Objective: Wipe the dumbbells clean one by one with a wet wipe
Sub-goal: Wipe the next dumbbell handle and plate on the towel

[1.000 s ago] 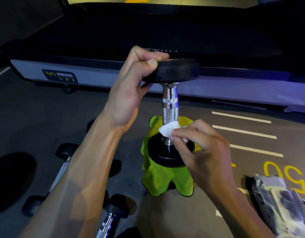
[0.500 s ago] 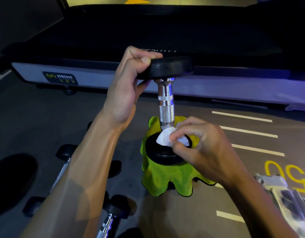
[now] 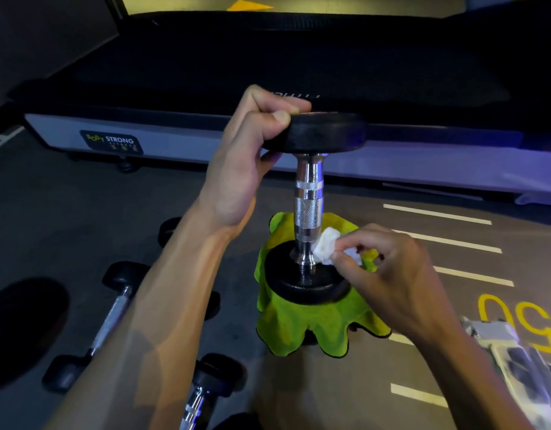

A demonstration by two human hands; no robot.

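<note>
- My left hand point(image 3: 246, 156) grips the upright dumbbell point(image 3: 310, 197) by its top head (steadying it).
- My right hand point(image 3: 389, 274) pinches the wet wipe point(image 3: 325, 246); I should circle the handle's base firmly.

Green cloth point(image 3: 302, 330), treadmill point(image 3: 181, 144), floor markings point(image 3: 437, 214)

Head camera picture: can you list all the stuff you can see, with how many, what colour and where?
upright dumbbell: 1, black ends, silver handle, standing on the cloth, centre
wet wipe: 1, white, against the handle's lower end
cloth: 1, bright green, under the upright dumbbell
lying dumbbells: at least 3, black and silver, floor at lower left
treadmill: 1, black with a grey base, behind
floor lines: several white lines plus a yellow "50", right
packet: 1, pale, lower right; contents unclear
left hand: grips the top end
right hand: pinches the wet wipe
</note>
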